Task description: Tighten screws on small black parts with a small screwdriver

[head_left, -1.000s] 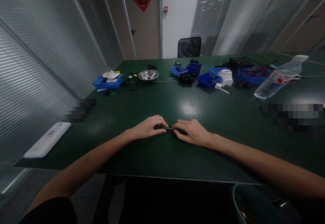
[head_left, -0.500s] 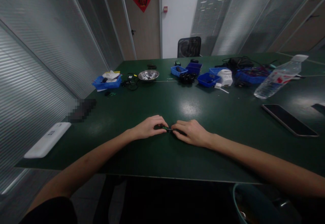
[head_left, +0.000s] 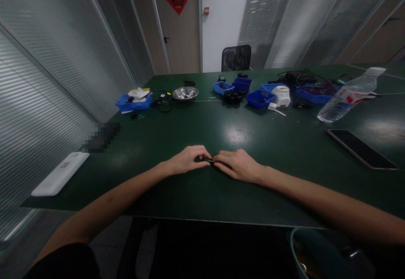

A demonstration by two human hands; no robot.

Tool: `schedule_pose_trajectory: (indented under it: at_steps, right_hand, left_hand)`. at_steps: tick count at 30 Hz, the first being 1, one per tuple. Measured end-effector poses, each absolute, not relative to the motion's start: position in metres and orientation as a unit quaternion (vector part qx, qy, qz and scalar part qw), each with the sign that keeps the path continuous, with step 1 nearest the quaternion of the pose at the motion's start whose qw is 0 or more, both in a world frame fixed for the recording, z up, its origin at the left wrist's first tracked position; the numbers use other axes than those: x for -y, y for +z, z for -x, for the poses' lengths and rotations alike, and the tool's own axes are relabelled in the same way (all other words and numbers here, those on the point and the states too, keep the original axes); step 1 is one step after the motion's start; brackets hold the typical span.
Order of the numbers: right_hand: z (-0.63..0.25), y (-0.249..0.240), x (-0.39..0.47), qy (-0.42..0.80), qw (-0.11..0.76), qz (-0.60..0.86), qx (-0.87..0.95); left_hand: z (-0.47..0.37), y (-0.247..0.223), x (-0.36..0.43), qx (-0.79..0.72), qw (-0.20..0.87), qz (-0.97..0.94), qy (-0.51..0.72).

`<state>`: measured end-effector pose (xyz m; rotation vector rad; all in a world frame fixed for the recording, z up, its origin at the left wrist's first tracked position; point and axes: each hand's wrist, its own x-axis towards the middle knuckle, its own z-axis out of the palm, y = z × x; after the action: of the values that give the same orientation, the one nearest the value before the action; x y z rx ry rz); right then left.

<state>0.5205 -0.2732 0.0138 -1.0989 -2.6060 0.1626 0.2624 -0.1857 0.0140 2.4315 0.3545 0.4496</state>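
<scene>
Near the front middle of the green table [head_left: 202, 199], my left hand [head_left: 190, 160] pinches a small dark piece with green on it [head_left: 207, 159] between thumb and fingers. My right hand [head_left: 237, 164] rests just to the right, its fingertips closed at the piece's right end, where a thin light-coloured tip shows. Both hands' fingertips nearly meet. Whatever else my right fingers hold is too small and hidden to name.
Behind are a blue tray with papers [head_left: 134, 101], a metal bowl [head_left: 185, 94], blue bins [head_left: 260, 98] and a black cable bundle [head_left: 233, 97]. At right lie a plastic bottle [head_left: 348, 95] and a phone [head_left: 362, 149]; at left, a white case [head_left: 60, 174].
My left hand has shifted very slightly right, bringing the fingertips of both hands closer together, and less of the small piece shows between them.
</scene>
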Motion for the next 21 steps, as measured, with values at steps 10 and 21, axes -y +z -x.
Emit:
schedule_pose_trajectory:
  at_steps: [10,21]
  right_hand:
    - [-0.5191,0.0155,0.2748,0.045,0.151,0.393,0.906]
    - [-0.5214,0.0132,0.2736,0.057,0.171,0.401,0.898]
  left_hand:
    - [-0.2617,0.0136,0.1861,-0.139,0.320,-0.922,0.168]
    - [-0.2612,0.0142,0.1854,-0.132,0.309,-0.927,0.169]
